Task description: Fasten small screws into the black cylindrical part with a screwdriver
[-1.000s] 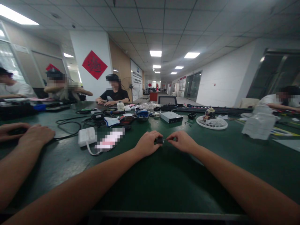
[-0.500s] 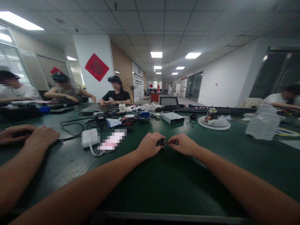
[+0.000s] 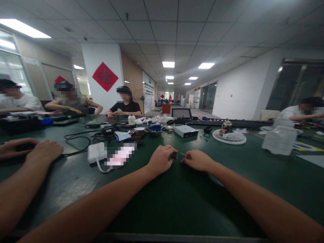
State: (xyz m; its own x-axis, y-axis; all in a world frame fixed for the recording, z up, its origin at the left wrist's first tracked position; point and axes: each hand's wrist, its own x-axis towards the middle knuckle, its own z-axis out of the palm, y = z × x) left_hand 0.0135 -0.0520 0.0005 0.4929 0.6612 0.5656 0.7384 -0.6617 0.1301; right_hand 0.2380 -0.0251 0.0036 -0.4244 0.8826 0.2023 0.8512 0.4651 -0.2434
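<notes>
In front of me, my left hand pinches a small dark cylindrical part between thumb and fingers, just above the green table. My right hand is closed a short way to the right, with a thin metal pin-like piece sticking out of its fingertips towards the dark part. A tiny greyish piece shows under the right fingertips; whether it is held or lies on the table I cannot tell. A narrow gap separates the two hands.
A co-worker's hands rest at the left around a dark object. Nearby stand a white box with a cable and black cables. Beyond are a silver drive, a white fan grille and clear plastic packaging.
My right hand has drawn away to the right from the dark part, and the thin metal piece now shows between the hands. My left hand keeps its pinch. The view has tilted slightly up.
</notes>
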